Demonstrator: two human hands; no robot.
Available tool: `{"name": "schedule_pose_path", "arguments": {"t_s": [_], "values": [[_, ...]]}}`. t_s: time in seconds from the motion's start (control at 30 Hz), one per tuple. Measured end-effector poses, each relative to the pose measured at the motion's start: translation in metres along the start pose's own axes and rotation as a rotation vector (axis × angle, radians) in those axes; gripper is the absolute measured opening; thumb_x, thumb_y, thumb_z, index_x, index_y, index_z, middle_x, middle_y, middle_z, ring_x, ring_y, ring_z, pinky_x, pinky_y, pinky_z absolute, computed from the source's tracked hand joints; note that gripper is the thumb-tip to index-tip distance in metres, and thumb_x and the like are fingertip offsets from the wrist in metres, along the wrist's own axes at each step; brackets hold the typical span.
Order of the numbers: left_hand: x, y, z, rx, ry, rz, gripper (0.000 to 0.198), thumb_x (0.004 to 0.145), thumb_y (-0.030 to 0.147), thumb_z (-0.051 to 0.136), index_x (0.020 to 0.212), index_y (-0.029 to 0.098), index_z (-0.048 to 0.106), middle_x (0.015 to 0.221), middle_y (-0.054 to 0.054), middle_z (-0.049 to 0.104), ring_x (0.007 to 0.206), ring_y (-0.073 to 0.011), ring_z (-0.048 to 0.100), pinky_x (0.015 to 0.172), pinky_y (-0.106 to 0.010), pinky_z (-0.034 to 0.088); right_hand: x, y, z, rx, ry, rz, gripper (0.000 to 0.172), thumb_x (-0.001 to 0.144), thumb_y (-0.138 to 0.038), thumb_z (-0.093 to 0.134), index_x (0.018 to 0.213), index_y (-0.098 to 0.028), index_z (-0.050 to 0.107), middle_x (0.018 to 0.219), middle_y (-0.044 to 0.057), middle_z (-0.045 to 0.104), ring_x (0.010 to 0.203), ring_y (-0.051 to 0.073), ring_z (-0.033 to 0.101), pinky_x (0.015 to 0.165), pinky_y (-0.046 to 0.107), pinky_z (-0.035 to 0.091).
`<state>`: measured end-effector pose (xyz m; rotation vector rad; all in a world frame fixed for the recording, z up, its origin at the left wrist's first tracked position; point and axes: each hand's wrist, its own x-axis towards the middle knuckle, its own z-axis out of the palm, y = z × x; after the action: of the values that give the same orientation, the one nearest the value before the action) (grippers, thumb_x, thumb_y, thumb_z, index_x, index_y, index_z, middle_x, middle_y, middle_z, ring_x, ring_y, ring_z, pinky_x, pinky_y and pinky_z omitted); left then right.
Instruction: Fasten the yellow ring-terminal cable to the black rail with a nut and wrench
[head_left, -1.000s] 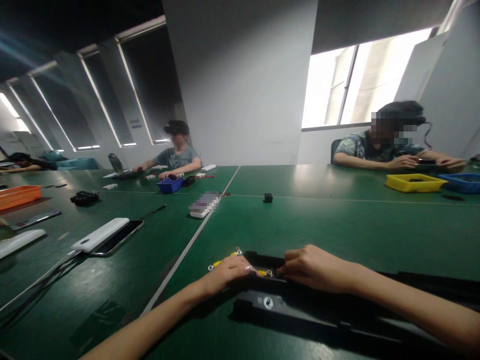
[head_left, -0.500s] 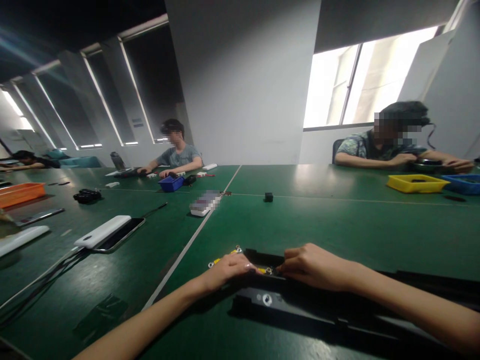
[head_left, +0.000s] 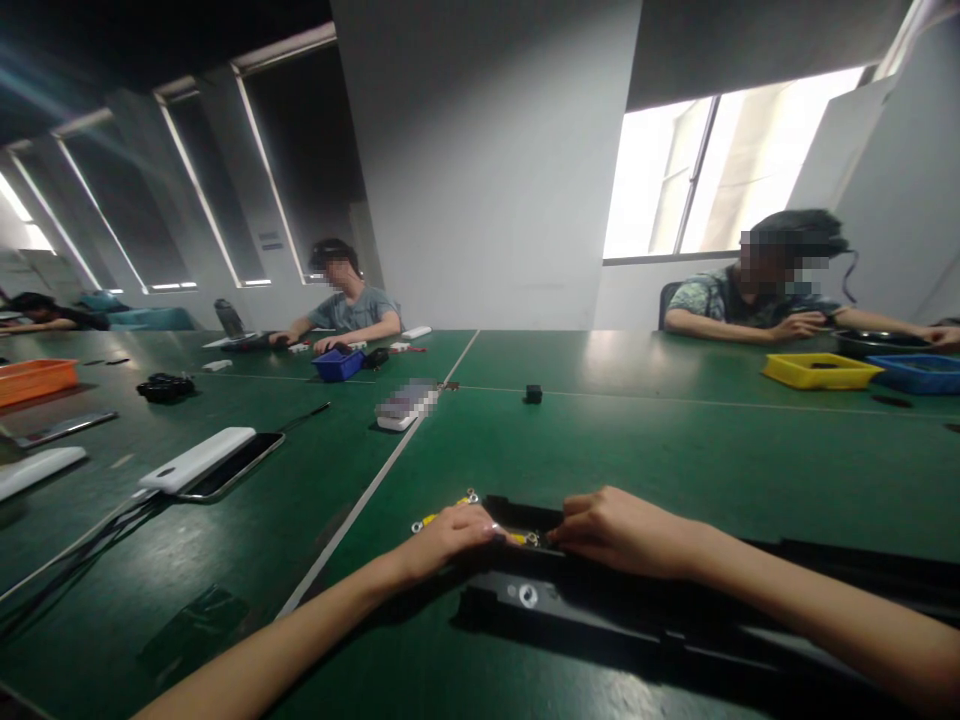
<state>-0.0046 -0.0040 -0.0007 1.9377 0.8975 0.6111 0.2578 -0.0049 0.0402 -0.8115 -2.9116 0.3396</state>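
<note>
A long black part [head_left: 600, 610] lies on the green table [head_left: 637, 450] just in front of me, with a silver round fitting on its near face. Yellow wires with ring terminals [head_left: 442, 512] stick out at its left end. My left hand [head_left: 450, 535] rests on that end, fingers curled and pressed on the wires and the black part. My right hand [head_left: 622, 530] sits beside it on the part's top edge, fingers bent in a pinch at a small metal terminal [head_left: 531, 539]. The fingertips of both hands almost meet.
A white power bank and a phone [head_left: 210, 465] lie to the left, cables trailing toward me. A small black cube [head_left: 533, 394] sits mid-table. Yellow [head_left: 821, 371] and blue [head_left: 919, 372] trays stand far right, an orange tray [head_left: 34, 378] far left. Three other people sit at the table's far side.
Both hands stay on the black part's left end with hardly any movement. The view has shifted slightly, so everything sits a little higher and to the left.
</note>
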Motion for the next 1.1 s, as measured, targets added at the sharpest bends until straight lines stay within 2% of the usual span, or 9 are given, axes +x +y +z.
{"name": "schedule_pose_path", "arguments": {"t_s": [0.17, 0.47, 0.9, 1.1], "values": [[0.0005, -0.0028, -0.0013, 0.006, -0.013, 0.015, 0.037, 0.09, 0.038, 0.045, 0.094, 0.015, 0.074, 0.093, -0.007, 0.066, 0.093, -0.0218, 0.054, 0.088, -0.031, 0.038, 0.0017, -0.0002, 0.0, 0.036, 0.003, -0.008, 0.029, 0.094, -0.022, 0.045, 0.102, -0.016, 0.071, 0.081, 0.008, 0.066, 0.065, 0.013, 0.059, 0.06, 0.023, 0.044], [0.0002, -0.003, -0.0003, 0.021, 0.002, 0.02, 0.037, 0.09, 0.036, 0.046, 0.098, 0.014, 0.074, 0.094, -0.007, 0.065, 0.095, -0.0228, 0.055, 0.087, -0.031, 0.039, 0.0025, 0.0025, 0.0029, 0.087, 0.013, -0.008, 0.025, 0.091, -0.016, 0.05, 0.106, -0.015, 0.07, 0.089, 0.008, 0.069, 0.074, 0.014, 0.064, 0.066, 0.022, 0.047], [-0.0006, -0.003, 0.0004, 0.028, -0.027, 0.026, 0.041, 0.092, 0.042, 0.044, 0.098, 0.014, 0.073, 0.094, -0.007, 0.064, 0.094, -0.0223, 0.054, 0.086, -0.031, 0.039, -0.0012, 0.0018, 0.003, 0.007, -0.002, 0.046, 0.026, 0.092, -0.02, 0.048, 0.108, -0.02, 0.069, 0.088, 0.006, 0.067, 0.071, 0.015, 0.063, 0.064, 0.024, 0.045], [-0.0006, -0.001, 0.0013, 0.039, -0.026, 0.037, 0.04, 0.093, 0.038, 0.042, 0.099, 0.013, 0.072, 0.096, -0.008, 0.064, 0.094, -0.0225, 0.054, 0.086, -0.031, 0.039, -0.0037, 0.0033, 0.005, -0.088, 0.011, 0.061, 0.025, 0.091, -0.022, 0.051, 0.109, -0.024, 0.068, 0.085, 0.004, 0.067, 0.067, 0.015, 0.062, 0.06, 0.023, 0.043]]}}
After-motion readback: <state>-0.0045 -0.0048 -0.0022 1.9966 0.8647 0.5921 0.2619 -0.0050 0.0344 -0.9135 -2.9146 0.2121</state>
